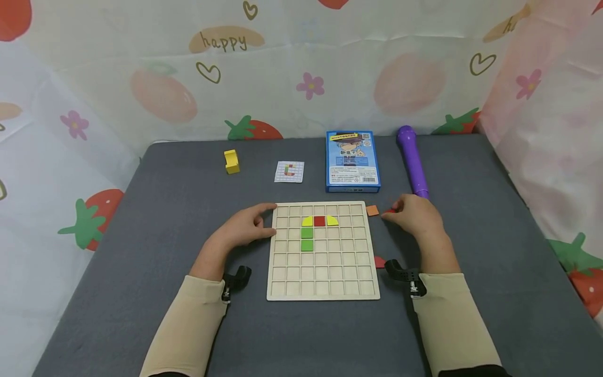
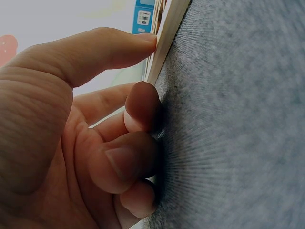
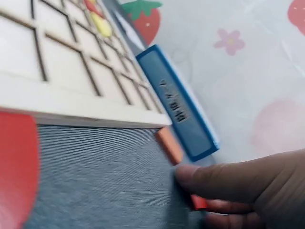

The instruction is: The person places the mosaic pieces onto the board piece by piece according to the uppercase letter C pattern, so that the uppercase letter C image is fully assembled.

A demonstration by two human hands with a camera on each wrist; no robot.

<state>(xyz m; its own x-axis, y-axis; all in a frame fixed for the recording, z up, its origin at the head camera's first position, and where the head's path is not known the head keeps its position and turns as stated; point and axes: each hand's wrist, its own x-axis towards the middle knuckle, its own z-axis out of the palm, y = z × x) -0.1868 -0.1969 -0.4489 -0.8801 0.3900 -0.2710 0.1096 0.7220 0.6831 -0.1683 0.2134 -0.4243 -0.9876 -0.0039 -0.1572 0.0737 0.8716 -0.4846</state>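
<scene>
The right hand (image 1: pixel 416 215) rests on the grey table (image 1: pixel 165 220) just right of the wooden grid board (image 1: pixel 323 283), its fingers curled and pinching a small red tile (image 1: pixel 390 211) at their tips — the right wrist view shows that tile (image 3: pixel 199 202) caught between thumb and finger, low against the cloth. An orange square tile (image 1: pixel 372 210) lies just beside the fingertips, between them and the board's upper right corner. Another red piece (image 1: pixel 379 262) lies by the board's right edge, near the wrist.

The left hand (image 1: pixel 248 226) sits at the board's left edge near its upper corner; it grips nothing, but steadies the board — the thumb (image 2: pixel 105 47) touches the rim while the other fingers (image 2: pixel 140 107) curl loosely down against the table.

On the board, a red square (image 1: pixel 319 221) sits in the second row with a yellow quarter-round piece (image 1: pixel 307 221) on its left and a second yellow one (image 1: pixel 332 221) on its right; two green squares (image 1: pixel 307 239) run down beneath the left yellow piece.

Farther back lie a blue card box (image 1: pixel 352 159), a purple microphone-shaped thing (image 1: pixel 412 159), a small pattern card (image 1: pixel 289 172) and a yellow block (image 1: pixel 231 161). A curtain printed with strawberries and flowers (image 1: pixel 301 68) closes in the table.
</scene>
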